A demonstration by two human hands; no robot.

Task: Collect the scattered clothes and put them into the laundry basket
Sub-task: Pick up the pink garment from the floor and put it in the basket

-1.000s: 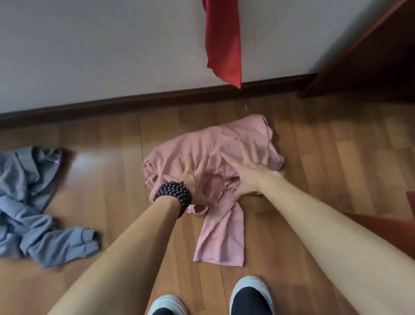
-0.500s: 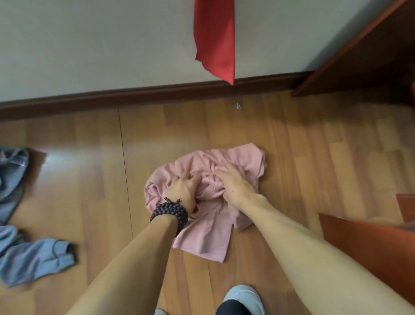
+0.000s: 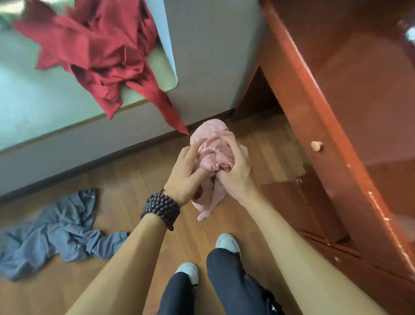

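Pink garment (image 3: 211,152) is off the floor now: half a second ago you were still bunching it on the wood floor (image 3: 122,185), now it's balled up and lifted between both hands. Your left hand (image 3: 186,175) and right hand (image 3: 235,172) are clamped around it, one tail hanging below. First pickup done. Grey shirt (image 3: 50,233) remains on the floor at left; red shirt (image 3: 97,50) on the ledge. No laundry basket in view.

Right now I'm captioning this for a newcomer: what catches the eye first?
Both hands, left and right, clutch a bunched pink garment at centre, above the floor. A red shirt sprawls over a ledge upper left; a grey shirt lies crumpled on the floor, lower left.
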